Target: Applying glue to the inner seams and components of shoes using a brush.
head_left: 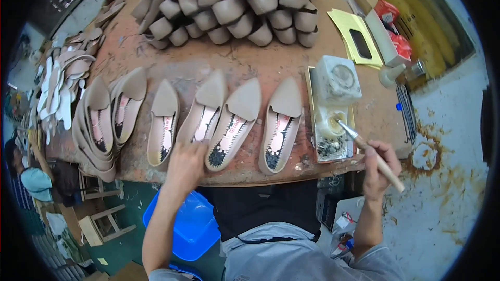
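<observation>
A row of beige pointed flat shoes lies on the worn wooden table, toes pointing away from me, with patterned insoles showing. My left hand (188, 160) is closed at the heel of one beige shoe (212, 91), its fingers partly inside the opening. Just to its right lies another shoe (245, 99), tilted slightly. My right hand (380, 169) grips a paintbrush (388, 171) by its wooden handle. The bristles reach into a small glue pot (331, 125) of yellowish liquid, which stands in a crusted tray (333, 154) at the table's right side.
Behind the row rises a large pile of beige shoes (229, 10). Nested shoes (96, 125) and cut pieces (62, 78) lie at left. A crusted white container (338, 80) stands behind the pot; a phone (360, 44) rests on yellow paper. Below the table sits a blue bin (195, 229).
</observation>
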`<state>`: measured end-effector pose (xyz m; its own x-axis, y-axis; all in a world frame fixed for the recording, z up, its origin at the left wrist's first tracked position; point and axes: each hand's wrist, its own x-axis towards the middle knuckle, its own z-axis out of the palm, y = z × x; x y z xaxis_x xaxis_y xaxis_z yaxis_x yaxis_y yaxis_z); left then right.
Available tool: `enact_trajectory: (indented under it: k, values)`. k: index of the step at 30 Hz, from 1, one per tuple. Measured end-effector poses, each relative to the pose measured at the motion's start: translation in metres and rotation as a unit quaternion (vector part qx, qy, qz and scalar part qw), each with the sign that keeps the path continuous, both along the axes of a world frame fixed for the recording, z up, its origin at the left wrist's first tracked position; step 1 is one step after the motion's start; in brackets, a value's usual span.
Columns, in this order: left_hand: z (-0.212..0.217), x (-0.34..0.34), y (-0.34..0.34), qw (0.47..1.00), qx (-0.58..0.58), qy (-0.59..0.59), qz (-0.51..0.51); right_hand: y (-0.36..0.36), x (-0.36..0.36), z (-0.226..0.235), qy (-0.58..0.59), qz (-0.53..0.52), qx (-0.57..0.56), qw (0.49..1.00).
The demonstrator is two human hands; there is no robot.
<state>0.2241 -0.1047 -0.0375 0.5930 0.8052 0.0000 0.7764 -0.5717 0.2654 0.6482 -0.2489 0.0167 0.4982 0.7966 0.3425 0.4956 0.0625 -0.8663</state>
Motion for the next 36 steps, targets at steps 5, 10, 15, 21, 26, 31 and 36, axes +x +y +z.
enact_trajectory:
  k: [5,10,15,21,26,31,36]
  values:
    - [0.046,0.078,-0.036,0.998,0.009,-0.012,-0.063,-0.01,0.042,0.034,-0.164,-0.053,-0.035,0.984]
    - [-0.015,0.084,-0.041,0.996,0.046,-0.022,-0.076,0.012,0.036,0.042,-0.236,-0.007,-0.102,0.966]
    - [0.005,0.135,-0.049,0.993,0.081,0.008,-0.09,0.038,0.034,0.033,-0.276,-0.001,-0.125,0.953]
    - [0.041,0.141,-0.068,0.993,-0.108,0.011,-0.043,0.063,0.039,0.009,-0.417,0.165,-0.101,0.888]
    - [0.021,0.182,0.019,0.992,0.042,-0.072,-0.092,0.051,0.007,0.044,-0.299,0.055,-0.163,0.939]
    - [-0.009,0.2,0.057,0.987,0.039,-0.051,-0.146,0.058,0.009,0.051,-0.409,0.117,-0.14,0.894]
    - [-0.004,0.186,0.066,0.972,0.097,-0.132,-0.169,0.056,0.0,0.059,-0.418,0.073,-0.145,0.894]
